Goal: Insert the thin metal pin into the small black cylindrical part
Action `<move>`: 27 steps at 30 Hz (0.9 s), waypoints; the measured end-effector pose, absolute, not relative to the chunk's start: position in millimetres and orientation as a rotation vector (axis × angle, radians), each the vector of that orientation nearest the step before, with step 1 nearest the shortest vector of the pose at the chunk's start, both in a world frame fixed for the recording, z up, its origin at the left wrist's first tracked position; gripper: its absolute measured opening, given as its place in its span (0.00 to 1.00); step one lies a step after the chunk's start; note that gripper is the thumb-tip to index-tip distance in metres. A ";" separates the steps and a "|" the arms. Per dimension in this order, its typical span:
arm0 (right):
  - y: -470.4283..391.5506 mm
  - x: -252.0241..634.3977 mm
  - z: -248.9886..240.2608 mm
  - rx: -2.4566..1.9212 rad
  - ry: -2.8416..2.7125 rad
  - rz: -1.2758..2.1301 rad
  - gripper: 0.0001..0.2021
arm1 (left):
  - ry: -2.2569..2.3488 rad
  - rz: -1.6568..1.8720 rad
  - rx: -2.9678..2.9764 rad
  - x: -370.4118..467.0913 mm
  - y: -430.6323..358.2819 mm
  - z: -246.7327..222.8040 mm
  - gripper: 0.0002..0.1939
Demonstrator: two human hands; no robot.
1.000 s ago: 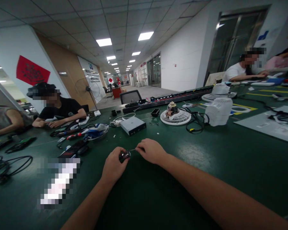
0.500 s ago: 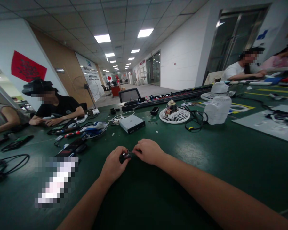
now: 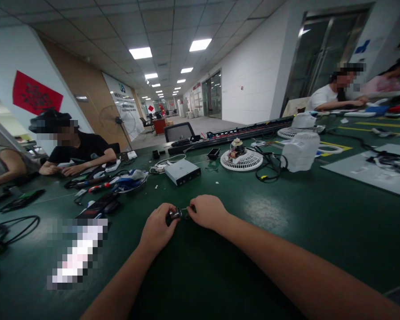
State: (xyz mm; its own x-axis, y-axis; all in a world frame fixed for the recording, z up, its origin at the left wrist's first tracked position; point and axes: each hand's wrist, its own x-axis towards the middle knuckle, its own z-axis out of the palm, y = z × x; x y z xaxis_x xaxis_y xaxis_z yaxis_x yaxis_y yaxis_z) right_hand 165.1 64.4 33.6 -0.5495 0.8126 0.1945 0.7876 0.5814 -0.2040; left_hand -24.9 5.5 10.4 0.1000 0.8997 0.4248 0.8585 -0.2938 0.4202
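Low over the green table point(image 3: 253, 249), my left hand point(image 3: 158, 226) is closed round a small dark cylinder with a shiny end point(image 3: 174, 214); its exact kind is unclear. My right hand point(image 3: 207, 211) pinches a thin light pin-like piece point(image 3: 184, 209) that points toward the cylinder. A small gap separates the two parts. My right fingertips hide most of the piece. Beyond both hands lies a silver disc drive point(image 3: 182, 171).
A white fan grille with a motor on it point(image 3: 242, 158) lies beyond on the right, by a white plastic housing point(image 3: 301, 152) and black cable point(image 3: 271, 171). Left are a blurred-out bright screen point(image 3: 80, 258) and several tools. Co-workers sit at the left point(image 3: 83, 151) and right point(image 3: 333, 95).
My right hand has drawn slightly away to the right, and a gap now shows between its thin piece and the cylinder. The left hand has barely moved.
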 end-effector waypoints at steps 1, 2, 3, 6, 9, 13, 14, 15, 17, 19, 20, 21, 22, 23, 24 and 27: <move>65.3 165.5 33.3 -1.365 -2.520 0.146 0.17 | 1.855 0.971 2.267 -25.1 5.8 10.4 0.07; 66.5 166.1 33.3 -1.394 -2.489 0.162 0.17 | 1.883 0.980 2.252 -25.6 6.1 10.4 0.07; 67.8 166.7 33.5 -1.396 -2.465 0.189 0.16 | 1.911 0.989 2.233 -26.2 6.5 10.3 0.07; 70.9 167.4 33.8 -1.306 -2.458 0.380 0.18 | 1.975 1.009 2.178 -28.4 7.4 9.6 0.08; 71.7 165.6 32.6 -1.258 -2.505 0.595 0.19 | 2.009 1.024 2.151 -29.9 8.4 8.5 0.08; 70.6 163.5 30.9 -1.276 -2.508 0.615 0.12 | 2.032 0.985 2.131 -29.2 8.4 8.4 0.08; 70.7 163.6 30.5 -1.281 -2.487 0.594 0.11 | 2.032 0.974 2.128 -28.7 8.0 8.8 0.08; 71.1 164.0 30.0 -1.282 -2.463 0.576 0.11 | 2.027 0.966 2.128 -28.1 7.5 9.4 0.08; 73.1 165.0 28.3 -1.243 -2.413 0.590 0.11 | 1.994 0.960 2.135 -27.0 6.3 10.3 0.08; 76.0 165.8 25.7 -1.139 -2.355 0.670 0.11 | 1.925 0.963 2.166 -26.0 5.3 10.4 0.08; 77.4 165.9 24.3 -1.084 -2.323 0.716 0.11 | 1.890 0.970 2.185 -25.6 5.0 10.0 0.08; 78.7 165.7 23.1 -1.040 -2.293 0.750 0.11 | 1.864 0.984 2.201 -25.0 4.8 9.6 0.09; 79.6 165.4 22.1 -1.004 -2.267 0.779 0.11 | 1.842 0.995 2.215 -24.4 4.6 9.1 0.09; 80.1 165.0 21.4 -0.977 -2.247 0.803 0.11 | 1.825 1.005 2.226 -23.8 4.4 8.9 0.09; 80.1 164.4 21.2 -0.955 -2.235 0.820 0.11 | 1.809 1.014 2.233 -23.0 4.2 9.0 0.09; 78.4 163.1 22.4 -0.906 -2.245 0.828 0.09 | 1.766 1.038 2.251 -20.6 2.5 11.3 0.08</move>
